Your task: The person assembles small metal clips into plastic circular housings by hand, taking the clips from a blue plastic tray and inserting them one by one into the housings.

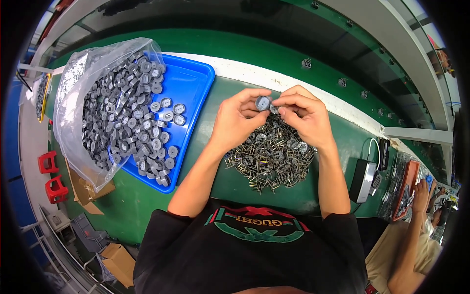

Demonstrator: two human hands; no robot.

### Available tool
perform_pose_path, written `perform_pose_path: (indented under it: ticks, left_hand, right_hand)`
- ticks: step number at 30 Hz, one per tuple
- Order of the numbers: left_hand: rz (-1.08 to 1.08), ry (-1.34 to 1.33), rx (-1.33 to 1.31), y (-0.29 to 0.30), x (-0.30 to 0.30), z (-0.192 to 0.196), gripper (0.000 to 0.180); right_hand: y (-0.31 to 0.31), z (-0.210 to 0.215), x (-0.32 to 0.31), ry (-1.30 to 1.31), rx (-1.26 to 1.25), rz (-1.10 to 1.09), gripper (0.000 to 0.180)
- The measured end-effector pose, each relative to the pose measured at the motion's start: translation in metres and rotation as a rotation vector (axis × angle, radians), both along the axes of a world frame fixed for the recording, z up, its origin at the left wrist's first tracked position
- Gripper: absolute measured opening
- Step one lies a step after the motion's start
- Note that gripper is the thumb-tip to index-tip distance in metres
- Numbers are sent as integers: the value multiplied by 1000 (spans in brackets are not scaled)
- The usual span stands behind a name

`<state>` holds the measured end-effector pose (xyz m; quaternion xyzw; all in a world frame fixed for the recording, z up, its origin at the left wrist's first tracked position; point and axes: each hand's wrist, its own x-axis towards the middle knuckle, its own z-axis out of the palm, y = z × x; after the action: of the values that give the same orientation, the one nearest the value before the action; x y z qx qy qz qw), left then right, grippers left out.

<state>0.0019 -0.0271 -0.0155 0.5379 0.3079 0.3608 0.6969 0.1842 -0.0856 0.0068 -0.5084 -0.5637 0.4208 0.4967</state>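
Note:
Above the green bench, my two hands meet over a pile of small parts. My left hand [238,119] pinches a grey round plastic housing [263,103] between thumb and fingers, its face with small openings turned up. Right beside it, the fingertips of my right hand [308,116] are closed on a small dark part [275,109], mostly covered by the fingers. Below them lies a heap of small pinned metal parts [271,157]. To the left, many similar grey housings [117,108] spill from a clear plastic bag [73,93] onto a blue tray [193,81].
Beyond a white ledge [245,73], a green conveyor belt [289,54] carries several spaced small parts. A black-and-silver device [363,181] with a cable stands at right. Further right, a co-worker's arm [413,235] reaches toward an orange-brown tray [406,191]. Red stools [56,188] stand at left.

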Motion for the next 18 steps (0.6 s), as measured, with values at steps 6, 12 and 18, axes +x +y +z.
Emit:
perform_pose_path:
  ticks: [6,12,18]
  left_hand:
    - [-40,-159,-92,-3,2,6,34]
    - [-51,-72,-7,-3,-3,7,31]
    - [-110,45,7,-9,2,9,44]
  right_hand:
    - [-3,9,-12,282,-124,-135,22]
    - [-14,10,-17,135,65,-180,26]
    - [-16,18,-17,-250,296,-277,19]
